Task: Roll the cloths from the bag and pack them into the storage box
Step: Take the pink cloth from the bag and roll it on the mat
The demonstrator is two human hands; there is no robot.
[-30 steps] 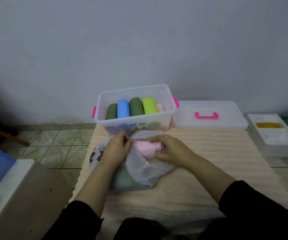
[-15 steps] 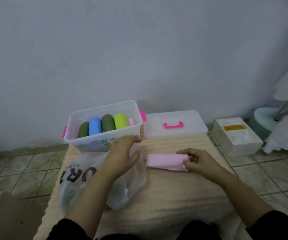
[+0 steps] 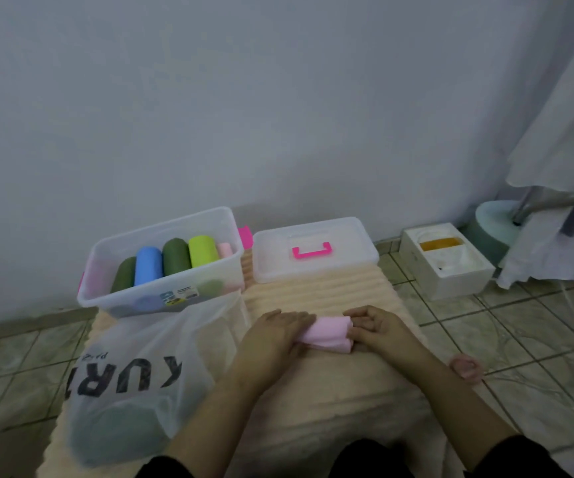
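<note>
Both hands' grip: left hand [image 3: 280, 334] and right hand [image 3: 377, 326] hold one pink cloth [image 3: 327, 334]; five rolls fill one storage box [image 3: 161, 298]

- Left hand [image 3: 275, 334] and right hand [image 3: 378, 327] are holding the ends of a pink cloth [image 3: 327, 334] on the beige mat [image 3: 313, 391].
- The plastic bag [image 3: 133, 381] is lying at the left, touching the storage box [image 3: 161, 267], which is holding rolled cloths.
- The lid [image 3: 313, 250] is lying just beside the box.
</note>
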